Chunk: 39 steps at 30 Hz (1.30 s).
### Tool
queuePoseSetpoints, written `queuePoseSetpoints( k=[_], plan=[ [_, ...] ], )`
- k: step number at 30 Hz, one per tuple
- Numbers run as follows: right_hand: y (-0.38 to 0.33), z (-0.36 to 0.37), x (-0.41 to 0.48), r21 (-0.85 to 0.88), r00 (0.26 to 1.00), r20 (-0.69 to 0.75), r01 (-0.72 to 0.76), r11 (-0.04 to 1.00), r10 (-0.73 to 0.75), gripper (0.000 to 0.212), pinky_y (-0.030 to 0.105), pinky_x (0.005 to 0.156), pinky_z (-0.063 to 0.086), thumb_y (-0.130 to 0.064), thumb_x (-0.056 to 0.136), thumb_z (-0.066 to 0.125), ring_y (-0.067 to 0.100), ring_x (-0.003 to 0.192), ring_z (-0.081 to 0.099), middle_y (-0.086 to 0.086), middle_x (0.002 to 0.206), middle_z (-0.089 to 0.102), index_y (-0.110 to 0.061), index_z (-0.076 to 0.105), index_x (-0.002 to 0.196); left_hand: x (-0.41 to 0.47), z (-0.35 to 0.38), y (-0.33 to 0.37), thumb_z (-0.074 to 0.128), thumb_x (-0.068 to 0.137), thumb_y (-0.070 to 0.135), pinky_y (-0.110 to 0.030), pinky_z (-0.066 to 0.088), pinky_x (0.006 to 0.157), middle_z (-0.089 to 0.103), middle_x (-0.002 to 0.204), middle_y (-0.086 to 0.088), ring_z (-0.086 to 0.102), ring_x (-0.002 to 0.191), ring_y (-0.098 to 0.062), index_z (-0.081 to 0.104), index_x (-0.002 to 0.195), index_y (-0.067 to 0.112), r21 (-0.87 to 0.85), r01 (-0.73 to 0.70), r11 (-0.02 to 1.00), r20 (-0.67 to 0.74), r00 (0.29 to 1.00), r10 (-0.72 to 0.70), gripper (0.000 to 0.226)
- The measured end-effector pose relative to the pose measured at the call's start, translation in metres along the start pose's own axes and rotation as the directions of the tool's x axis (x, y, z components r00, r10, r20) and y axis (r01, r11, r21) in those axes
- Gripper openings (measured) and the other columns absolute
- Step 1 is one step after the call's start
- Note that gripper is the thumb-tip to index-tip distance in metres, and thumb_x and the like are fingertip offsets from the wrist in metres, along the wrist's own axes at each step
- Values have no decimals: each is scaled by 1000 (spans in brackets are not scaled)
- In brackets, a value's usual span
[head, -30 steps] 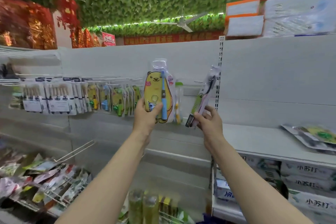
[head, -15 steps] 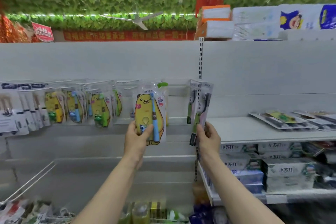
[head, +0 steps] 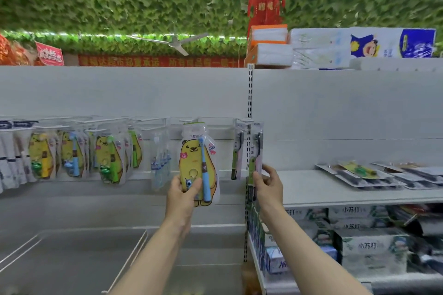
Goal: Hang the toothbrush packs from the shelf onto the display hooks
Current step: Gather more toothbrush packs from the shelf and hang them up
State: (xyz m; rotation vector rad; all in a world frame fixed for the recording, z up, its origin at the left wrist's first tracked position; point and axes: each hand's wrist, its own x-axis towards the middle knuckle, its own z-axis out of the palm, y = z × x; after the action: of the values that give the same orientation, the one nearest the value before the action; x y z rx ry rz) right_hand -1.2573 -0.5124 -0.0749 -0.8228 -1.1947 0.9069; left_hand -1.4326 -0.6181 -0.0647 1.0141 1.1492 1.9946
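My left hand [head: 184, 193] grips the bottom of a yellow bear-shaped toothbrush pack [head: 198, 163] with a blue brush; its top reaches a white display hook [head: 191, 120] on the back panel. My right hand [head: 269, 185] holds the lower end of a slim pack with a black-bristled, green-handled toothbrush [head: 255, 155], its top at the hook [head: 244, 121] by the shelf upright. A similar slim pack [head: 237, 151] hangs just to its left. More toothbrush packs [head: 374, 173] lie flat on the white shelf [head: 311, 189] to the right.
Rows of bear packs [head: 107, 158] and other packs hang on hooks to the left. Boxed goods [head: 359, 244] fill the shelf below on the right. A wire-edged shelf [head: 134, 254] lies low on the left. Tissue packs [head: 311, 45] top the unit.
The view has swung right and closer. Both hands raised their packs up to the hook rail; the slim pack went from tilted to upright at the hook by the upright.
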Motion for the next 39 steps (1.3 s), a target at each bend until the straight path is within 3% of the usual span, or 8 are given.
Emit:
queuePoseSetpoints(
  k=[6,10,14,21,24,30,35,39],
  plan=[
    [13,2,33,-19,996,92,16,1000,-14,19,45,86,57,-27,97,64,25,92,68,6,98,72,-43,60,106,11,23,-7,68,91,11,-42,55,88,75,100,-2,70,99,-25,61,105,20,23,-10,1000,-17,1000,11,18],
    [27,3,45,-63,990,139,7,998,2,22,49,90,56,-29,97,63,22,95,67,4,103,70,-38,59,116,18,31,-12,67,92,12,-36,54,80,74,104,-4,70,99,-23,60,108,18,37,-22,999,-39,999,24,18],
    [37,1,52,-64,983,185,-1,998,12,26,45,91,56,-30,97,62,20,99,66,3,106,70,-33,58,122,21,36,-19,66,92,12,-32,54,75,74,105,-5,70,99,-23,61,110,16,46,-32,998,-60,998,35,19],
    [46,10,71,-66,964,263,-13,998,30,21,43,85,59,-25,96,65,22,95,68,3,101,72,-43,58,105,35,45,-22,68,92,14,-32,54,78,74,106,-5,69,100,-23,60,112,16,52,-66,996,-74,995,69,22],
    [52,16,79,-68,954,292,-54,996,71,22,47,84,60,-26,95,67,24,95,69,4,100,73,-37,61,113,43,48,-26,68,91,14,-35,54,83,74,106,-6,69,102,-24,60,113,17,62,-73,995,-84,993,79,23],
    [55,24,97,-48,941,308,-128,991,137,20,36,82,58,-22,95,66,19,97,67,2,104,70,-25,61,114,55,57,-35,69,91,13,-32,54,82,73,108,-6,68,102,-22,59,116,16,75,-80,994,-92,992,87,26],
    [65,35,112,-28,928,331,-172,985,172,28,37,81,59,-22,95,67,25,102,67,8,110,70,-17,62,121,63,59,-39,69,90,12,-27,53,76,73,106,-5,69,100,-21,60,113,16,76,-89,993,-106,990,97,25],
    [69,39,123,-14,919,343,-203,979,195,22,44,89,58,-21,95,66,26,104,67,8,111,70,-21,61,117,67,57,-42,69,90,11,-25,53,74,74,107,-5,69,100,-20,59,115,15,91,-88,992,-110,989,98,28]
  ],
)
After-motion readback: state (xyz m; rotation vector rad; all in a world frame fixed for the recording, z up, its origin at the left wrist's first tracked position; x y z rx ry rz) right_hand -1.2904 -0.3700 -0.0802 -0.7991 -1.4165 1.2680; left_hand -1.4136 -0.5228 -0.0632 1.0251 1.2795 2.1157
